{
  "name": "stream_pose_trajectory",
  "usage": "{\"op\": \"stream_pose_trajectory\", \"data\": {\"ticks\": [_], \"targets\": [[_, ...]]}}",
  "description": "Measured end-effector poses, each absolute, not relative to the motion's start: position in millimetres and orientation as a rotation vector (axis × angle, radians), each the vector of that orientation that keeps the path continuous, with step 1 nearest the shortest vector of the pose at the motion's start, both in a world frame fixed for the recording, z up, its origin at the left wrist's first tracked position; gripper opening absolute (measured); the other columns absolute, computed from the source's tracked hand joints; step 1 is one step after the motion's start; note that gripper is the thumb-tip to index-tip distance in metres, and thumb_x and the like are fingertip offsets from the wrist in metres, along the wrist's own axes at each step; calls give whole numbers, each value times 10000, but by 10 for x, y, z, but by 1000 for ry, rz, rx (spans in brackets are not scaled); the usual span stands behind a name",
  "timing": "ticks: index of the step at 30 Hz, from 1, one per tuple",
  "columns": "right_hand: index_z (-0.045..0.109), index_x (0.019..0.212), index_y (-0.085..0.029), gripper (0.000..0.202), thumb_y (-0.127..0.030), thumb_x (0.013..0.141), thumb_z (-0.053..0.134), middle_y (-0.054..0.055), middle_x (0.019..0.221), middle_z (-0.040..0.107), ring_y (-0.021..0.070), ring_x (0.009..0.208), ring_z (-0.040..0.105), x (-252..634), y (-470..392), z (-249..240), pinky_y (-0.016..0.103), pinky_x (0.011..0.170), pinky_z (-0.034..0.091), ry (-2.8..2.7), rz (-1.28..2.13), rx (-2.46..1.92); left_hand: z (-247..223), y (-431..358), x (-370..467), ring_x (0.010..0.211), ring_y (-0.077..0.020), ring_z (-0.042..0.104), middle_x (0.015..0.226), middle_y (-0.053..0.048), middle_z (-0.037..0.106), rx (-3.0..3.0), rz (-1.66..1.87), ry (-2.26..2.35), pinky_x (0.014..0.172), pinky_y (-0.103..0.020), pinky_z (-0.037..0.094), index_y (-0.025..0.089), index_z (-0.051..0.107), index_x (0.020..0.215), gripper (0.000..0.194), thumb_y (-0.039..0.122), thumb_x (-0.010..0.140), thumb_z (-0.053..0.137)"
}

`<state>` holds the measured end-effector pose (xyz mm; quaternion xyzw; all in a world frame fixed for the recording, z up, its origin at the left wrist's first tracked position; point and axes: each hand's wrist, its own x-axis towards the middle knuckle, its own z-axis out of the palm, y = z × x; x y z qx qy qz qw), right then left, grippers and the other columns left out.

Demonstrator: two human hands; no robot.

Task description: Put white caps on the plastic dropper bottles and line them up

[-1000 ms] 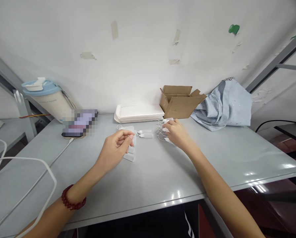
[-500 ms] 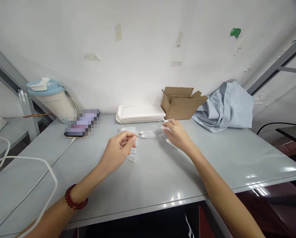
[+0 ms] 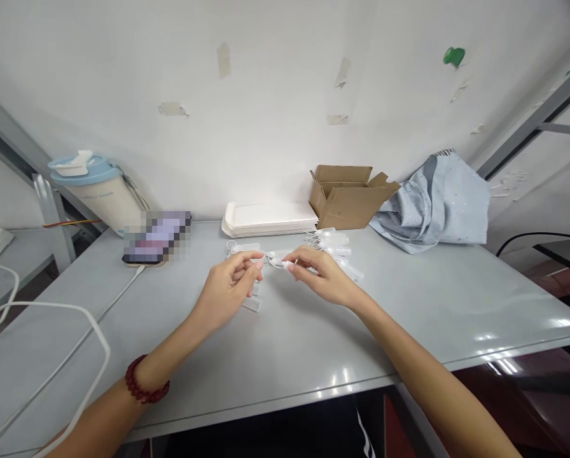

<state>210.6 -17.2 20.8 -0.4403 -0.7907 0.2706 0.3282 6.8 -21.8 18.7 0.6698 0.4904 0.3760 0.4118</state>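
Note:
My left hand is closed in a pinch over the middle of the table; whatever lies between its fingertips is too small to make out. Facing it, my right hand pinches the end of a small white tag with a string loop. Looped strings lie in the narrow gap between the two hands. Several similar translucent white tags are heaped behind my right hand. More tags lie around and partly under my left hand, which hides some of them.
A stack of white envelopes and an open cardboard box stand against the wall. Folded light-blue cloth lies right. On the left are a blue-lidded cup, a blurred phone and its white cable on the grey table.
My right hand has moved left and nearer, from the right-hand heap of tags to beside my left hand, with a tag in its fingers. My left hand has stayed nearly still.

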Motion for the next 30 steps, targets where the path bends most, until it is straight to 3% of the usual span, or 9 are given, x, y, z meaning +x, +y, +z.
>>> {"op": "stream_pose_trajectory", "data": {"ticks": [10,18,30], "targets": [[651,898,-173,190,-247,875,477,22,843,613,113,714,521,2079,-216,219,242,649,400,-2036,892,-1105,160,-203,60,504,-103,505,725,-9,601,1689,953,1223,491,-226,425,179,601,1030,328,423,834,506],[649,906,-172,193,-255,875,478,23,850,606,121,748,520,2088,-223,224,236,636,385,-2015,928,-1092,219,-233,78,484,-89,487,657,9,592,1730,923,1249,474,-202,417,182,601,739,233,381,826,515],[643,945,-173,213,-255,893,453,23,860,591,115,732,512,2076,-246,243,239,654,393,-2029,961,-1065,237,-232,79,485,-76,482,632,29,563,1736,822,1129,486,-197,411,177,614,771,210,344,846,510]]}}
